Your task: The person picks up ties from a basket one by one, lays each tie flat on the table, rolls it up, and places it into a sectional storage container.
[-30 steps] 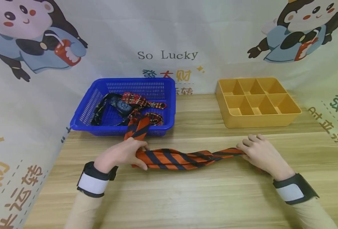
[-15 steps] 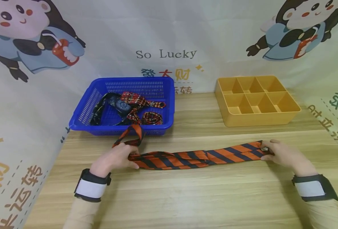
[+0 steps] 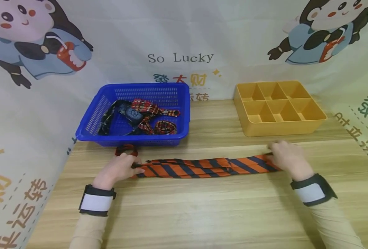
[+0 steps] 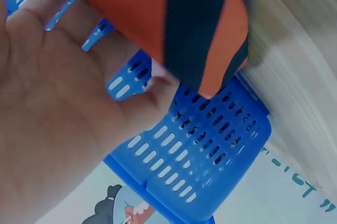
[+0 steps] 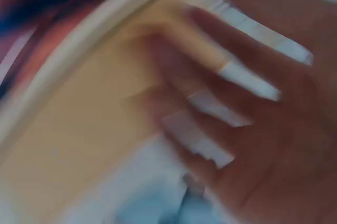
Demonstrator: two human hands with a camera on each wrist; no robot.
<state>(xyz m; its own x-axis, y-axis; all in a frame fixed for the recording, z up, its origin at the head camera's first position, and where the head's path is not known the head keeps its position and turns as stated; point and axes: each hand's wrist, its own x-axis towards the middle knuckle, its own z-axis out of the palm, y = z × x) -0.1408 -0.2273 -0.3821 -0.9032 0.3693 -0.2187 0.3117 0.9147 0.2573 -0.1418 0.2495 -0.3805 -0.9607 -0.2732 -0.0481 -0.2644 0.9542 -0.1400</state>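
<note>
Now that the loop (image 3: 135,150) of the orange-and-navy striped tie (image 3: 187,169) has been drawn away from the blue basket (image 3: 134,137), the tie's length is seen on the wooden table (image 3: 187,214), and it can seemingly be handled there without being caught on anything. On the left, the tie is pinched between the thumb and fingers of the left hand (image 3: 117,169), which has been shifted further left over the last second. Just behind that hand, in front of the basket, the loop is seen. Inside the basket, other patterned ties (image 3: 143,105) are heaped, one of them coiled. Across the middle, the striped tie is stretched nearly straight from left to right; its layers are bunched and creased, so it is judged not quite flat. Further right, its end, which was pinched half a second ago, is partly covered by the right hand (image 3: 287,159), which has been brought inward and is blurred. In the right wrist view, that hand's fingers are loosely extended with gaps between them, and no cloth is seen gripped; whether the tie is touched cannot be told. Behind, at the far right, a yellow box (image 3: 283,130) with six compartments is placed
</note>
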